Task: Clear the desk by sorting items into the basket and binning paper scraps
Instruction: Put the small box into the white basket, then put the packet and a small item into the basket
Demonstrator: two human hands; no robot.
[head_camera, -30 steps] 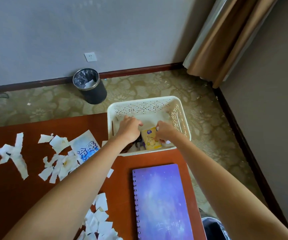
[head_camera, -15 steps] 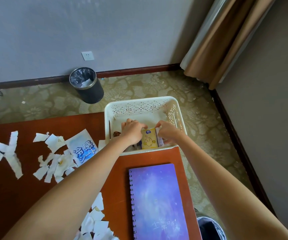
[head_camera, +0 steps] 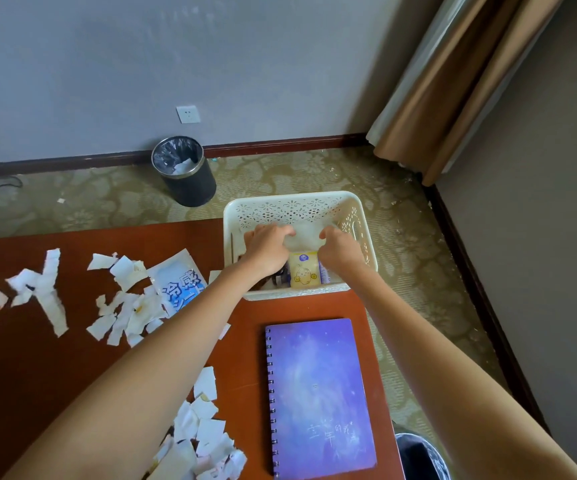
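A white lattice basket (head_camera: 297,206) stands at the desk's far right corner. Both my hands are inside it, fingers curled downward. My left hand (head_camera: 268,249) and my right hand (head_camera: 340,251) flank a pale flat thing on the basket floor; whether they grip it is unclear. A yellow cartoon packet (head_camera: 303,272) stands against the basket's near wall, between my wrists, beside dark items. Torn white paper scraps (head_camera: 120,306) lie over the desk's left, with more scraps (head_camera: 207,434) near me. A blue-and-white sachet (head_camera: 179,285) lies among them. A purple spiral notebook (head_camera: 318,393) lies just in front of the basket.
A black bin (head_camera: 184,174) with a liner and some paper stands on the carpet by the far wall. Another dark bin (head_camera: 420,455) shows at the desk's near right corner. The brown desk (head_camera: 20,375) ends just right of the notebook. A curtain (head_camera: 453,81) hangs at the right.
Both hands have shifted from beside the yellow packet toward the basket's far side. The packet now rests against the near wall, free of my fingers.
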